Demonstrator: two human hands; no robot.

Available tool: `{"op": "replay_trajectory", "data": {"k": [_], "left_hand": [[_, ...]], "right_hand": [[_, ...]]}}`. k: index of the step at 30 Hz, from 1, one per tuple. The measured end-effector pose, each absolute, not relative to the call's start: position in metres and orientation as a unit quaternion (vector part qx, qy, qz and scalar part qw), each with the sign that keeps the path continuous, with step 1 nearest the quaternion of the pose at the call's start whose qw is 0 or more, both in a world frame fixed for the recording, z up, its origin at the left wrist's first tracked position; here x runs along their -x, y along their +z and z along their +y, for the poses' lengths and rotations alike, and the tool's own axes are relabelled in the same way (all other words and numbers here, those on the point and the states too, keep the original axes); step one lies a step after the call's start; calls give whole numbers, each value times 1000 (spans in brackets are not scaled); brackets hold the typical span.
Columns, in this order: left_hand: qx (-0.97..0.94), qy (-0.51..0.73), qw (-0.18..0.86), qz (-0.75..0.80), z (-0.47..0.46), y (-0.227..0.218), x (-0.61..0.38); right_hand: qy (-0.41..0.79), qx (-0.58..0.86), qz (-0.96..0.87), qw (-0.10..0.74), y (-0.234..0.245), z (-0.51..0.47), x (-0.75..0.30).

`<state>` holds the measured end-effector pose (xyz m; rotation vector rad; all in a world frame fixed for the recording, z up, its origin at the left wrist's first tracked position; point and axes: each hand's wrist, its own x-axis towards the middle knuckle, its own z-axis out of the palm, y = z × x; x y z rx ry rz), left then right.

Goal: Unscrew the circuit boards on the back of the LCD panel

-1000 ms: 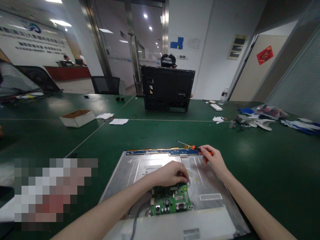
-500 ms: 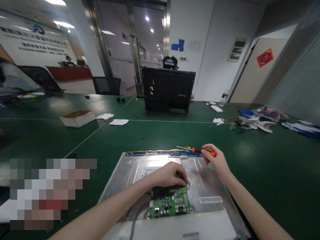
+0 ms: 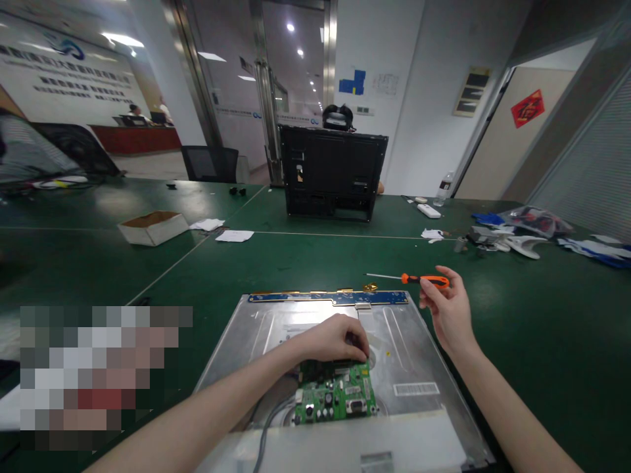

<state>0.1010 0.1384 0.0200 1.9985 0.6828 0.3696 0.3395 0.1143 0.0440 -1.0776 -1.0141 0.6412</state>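
Observation:
In my right hand is a screwdriver with an orange and black handle, its thin shaft pointing left above the far edge of a flat metal display panel. My left hand is closed in a pinch at the upper right corner of a green circuit board. What its fingertips grip there is hidden. The board lies on the panel's back, with a grey cable at its left. A long blue circuit strip runs along the panel's far edge.
Across the green table, a black screen housing stands upright before another person. An open white box and papers lie to the left. Loose parts, a plastic bag and a bottle are to the right.
My right hand has moved right with the screwdriver, whose shaft has come away from over the blue strip. My left hand stays at the green board's corner.

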Motion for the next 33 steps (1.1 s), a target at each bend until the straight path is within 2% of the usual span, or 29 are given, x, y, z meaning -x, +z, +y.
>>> {"op": "replay_trajectory", "data": {"k": [8,11,16,21,28,33], "left_hand": [[-820,154,483,267,140,17,-99],[-819,154,487,262,140,18,-99],[-822,150,485,258,140,21,-99],[-832,139,476,250,142,22,-98],[-818,143,512,220,146,14,-98],[-815,153,513,220,146,10,-98]], "right_hand": [[204,475,-509,688,68,94,-297],[126,427,-545,710,76,91,-281],[-31,343,-654,674,63,85,-282],[-36,343,-666,661,44,73,-286],[-82,350,-759,543,54,67,-275],[-77,337,-769,537,51,73,-273]]}}
